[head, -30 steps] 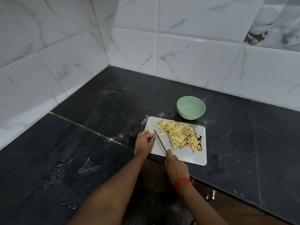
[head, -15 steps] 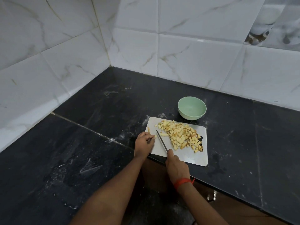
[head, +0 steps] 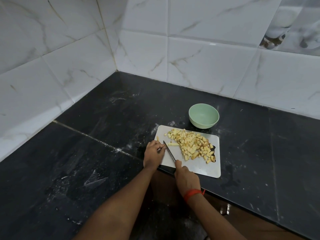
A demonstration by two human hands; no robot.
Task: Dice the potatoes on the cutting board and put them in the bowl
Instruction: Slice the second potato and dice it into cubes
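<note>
Presently | right hand (head: 187,177) clamped on knife (head: 169,152), blade angled down to cut | left hand (head: 154,153) pinching potato sliver (head: 161,148) steady beside blade | dice (head: 192,146) heaped on cutting board (head: 199,168) | bowl (head: 204,116) empty

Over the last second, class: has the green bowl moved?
No. The green bowl sits just beyond the cutting board's far edge, exactly where it stood against that board in both earlier pictures.
</note>
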